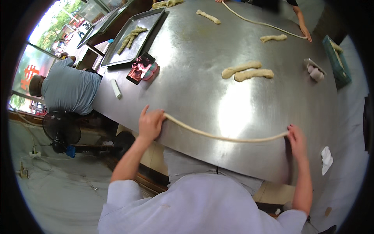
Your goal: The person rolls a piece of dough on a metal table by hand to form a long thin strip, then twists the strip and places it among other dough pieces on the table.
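A long thin dough rope [217, 137] hangs in a shallow curve between my two hands, over the near part of the steel table [187, 87]. My left hand [151, 122] grips its left end, with one finger raised. At the other end, my right hand [296, 140] pinches the rope between its fingertips. Farther in, two thick dough pieces [242, 69] [254, 75] lie side by side on the metal. Whether the rope's middle touches the tabletop, I cannot tell.
Twisted dough strands [131, 39] lie on a metal tray [109, 60] at the left, near a propped phone [136, 74]. Across the table, a co-worker's hand [305, 32] holds another dough rope [257, 22]. A crumpled tissue [326, 160] is at right; a black fan [61, 128] stands left.
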Tool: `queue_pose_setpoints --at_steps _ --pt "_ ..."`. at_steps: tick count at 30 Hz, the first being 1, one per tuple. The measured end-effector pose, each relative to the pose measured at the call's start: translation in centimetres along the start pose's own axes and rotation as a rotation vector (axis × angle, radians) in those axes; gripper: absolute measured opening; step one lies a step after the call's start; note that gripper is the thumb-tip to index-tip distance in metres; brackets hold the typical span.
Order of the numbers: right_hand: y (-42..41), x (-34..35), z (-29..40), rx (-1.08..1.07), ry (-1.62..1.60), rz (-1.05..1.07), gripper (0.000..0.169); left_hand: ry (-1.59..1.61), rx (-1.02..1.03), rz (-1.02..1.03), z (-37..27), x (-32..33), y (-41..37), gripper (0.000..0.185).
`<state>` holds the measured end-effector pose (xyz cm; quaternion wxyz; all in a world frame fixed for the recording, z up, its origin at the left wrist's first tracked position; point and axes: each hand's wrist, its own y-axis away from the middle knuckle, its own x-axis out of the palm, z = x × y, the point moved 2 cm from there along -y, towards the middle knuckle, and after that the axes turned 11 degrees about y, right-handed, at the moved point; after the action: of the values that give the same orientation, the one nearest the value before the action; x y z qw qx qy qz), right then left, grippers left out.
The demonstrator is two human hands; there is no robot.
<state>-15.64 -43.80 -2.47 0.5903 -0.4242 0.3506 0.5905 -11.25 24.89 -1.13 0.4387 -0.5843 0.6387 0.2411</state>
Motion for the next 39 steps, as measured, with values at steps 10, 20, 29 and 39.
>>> queue_pose_setpoints --at_steps 10,20,29,39 --pt "-7.5 -9.1 -2.9 0.388 -0.393 0.253 0.018 0.614 -0.501 0.486 6.4 -7.7 -2.1 0.027" --pt "-8.0 1.2 17.6 -0.501 0.383 0.153 0.042 0.688 -0.245 0.315 -7.4 -11.8 -11.8 0.055" --pt "-11.3 4.4 17.4 -0.495 0.273 -0.129 0.034 -0.062 0.196 -0.025 -11.0 5.5 -6.5 0.030" --pt "-12.3 4.2 14.6 -0.528 0.037 -0.251 0.012 1.788 -0.539 0.111 -11.5 4.5 -4.6 0.025"
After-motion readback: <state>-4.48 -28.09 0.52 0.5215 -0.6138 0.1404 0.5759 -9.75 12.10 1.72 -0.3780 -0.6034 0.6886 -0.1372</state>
